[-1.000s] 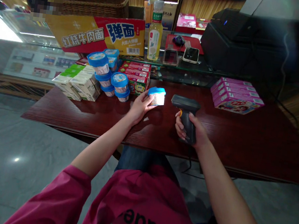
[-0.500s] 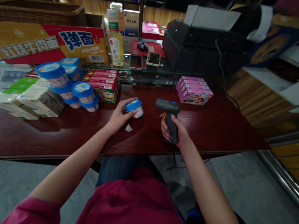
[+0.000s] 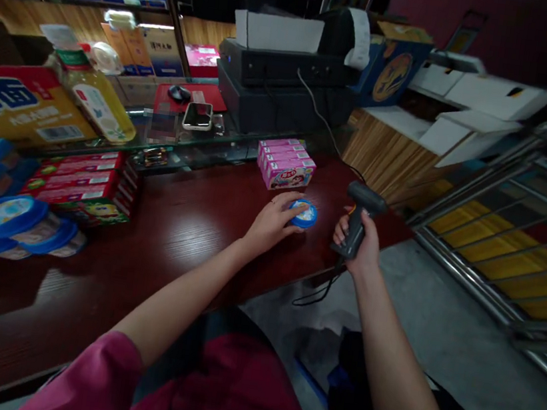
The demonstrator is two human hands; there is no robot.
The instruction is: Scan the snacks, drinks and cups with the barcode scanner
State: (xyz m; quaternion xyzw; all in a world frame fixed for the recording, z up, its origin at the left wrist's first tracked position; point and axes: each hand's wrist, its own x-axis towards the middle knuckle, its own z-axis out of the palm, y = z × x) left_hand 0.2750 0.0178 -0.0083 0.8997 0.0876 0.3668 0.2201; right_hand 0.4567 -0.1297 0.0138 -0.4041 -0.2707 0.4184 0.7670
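Note:
My left hand (image 3: 275,221) is closed around a small tub with a blue lid (image 3: 304,214), low over or on the dark red-brown counter (image 3: 183,240); whether the tub touches the wood I cannot tell. In my right hand (image 3: 362,240) is a dark grey barcode scanner (image 3: 359,220), my fingers wrapped round its handle and its head above. Pink boxes (image 3: 286,164) stand just behind the tub. Several more blue-lidded tubs (image 3: 13,214) are stacked at the left, beside red boxes (image 3: 84,187).
A bottle of yellow drink (image 3: 99,98) stands at the back left by a noodle carton (image 3: 24,105). A phone (image 3: 198,116) and a mouse (image 3: 179,93) lie behind the counter, left of black equipment (image 3: 278,91). The scanner's cable (image 3: 325,296) hangs over the front edge. Metal railing (image 3: 489,287) stands right.
The view has turned right. My left hand has carried the tub rightward to near the pink boxes, its lid now facing up. The scanner has moved right, beyond the counter's front edge.

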